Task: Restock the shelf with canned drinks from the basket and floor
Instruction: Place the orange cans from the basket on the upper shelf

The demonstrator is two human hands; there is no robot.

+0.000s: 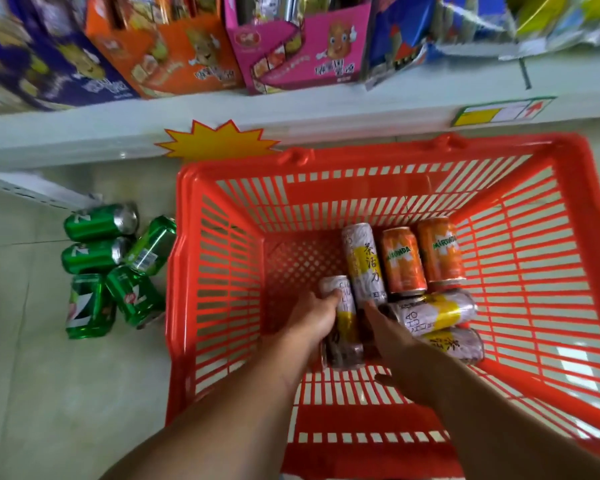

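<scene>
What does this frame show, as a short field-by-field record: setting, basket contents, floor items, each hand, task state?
setting: shop aisle, red basket on the floor below a shelf of snack boxes
basket contents: two orange cans, four tall silver-and-yellow cans, all lying down
floor items: five green cans lying left of the basket
left hand: grips one silver-and-yellow can
right hand: reaching among the cans; grip cannot be told
task state: no canned drink seen on the shelf yet

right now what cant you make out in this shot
- Head view: where the right hand fingertips go; they vanish between the tall white-and-yellow cans.
- Lower part of the can the left hand grips; hand and shadow cover it.
- Snack boxes on the shelf: tops cut off, print blurred.
</scene>
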